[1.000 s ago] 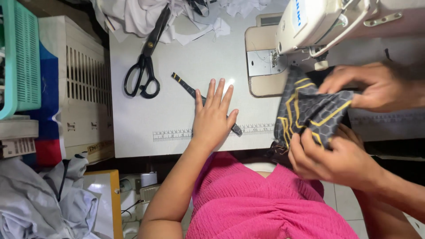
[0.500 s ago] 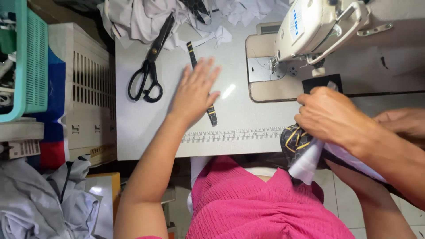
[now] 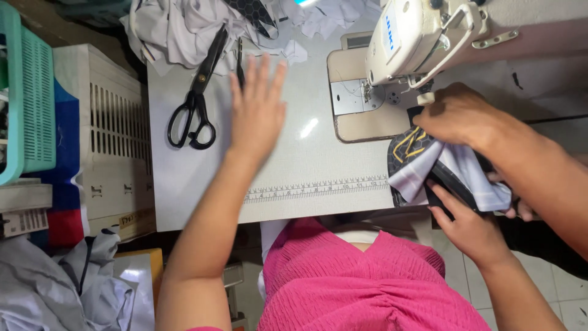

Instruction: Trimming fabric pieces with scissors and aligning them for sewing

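Note:
My left hand [image 3: 257, 110] lies flat and open over the white table [image 3: 318, 159], fingers spread. Its fingertips are beside a thin black strip [image 3: 240, 61] and just right of black scissors [image 3: 195, 98]. My right hand [image 3: 468, 230] holds from below a bundled fabric piece [image 3: 410, 150], black with yellow hexagon lines and a pale lining [image 3: 465, 168], at the table's near right edge. Another person's hand [image 3: 459, 116] presses on top of the same fabric, its arm entering from the right.
A white sewing machine [image 3: 416, 37] stands at the back right over its needle plate [image 3: 352, 98]. White cloth scraps [image 3: 184, 24] pile up at the back. A printed ruler [image 3: 318, 188] runs along the front edge. A white crate [image 3: 104, 122] and green basket [image 3: 30, 104] stand left.
My left hand has slid forward across the table toward the scissors and the black strip. The fabric on the right has been turned over and bunched, so its pale lining now shows.

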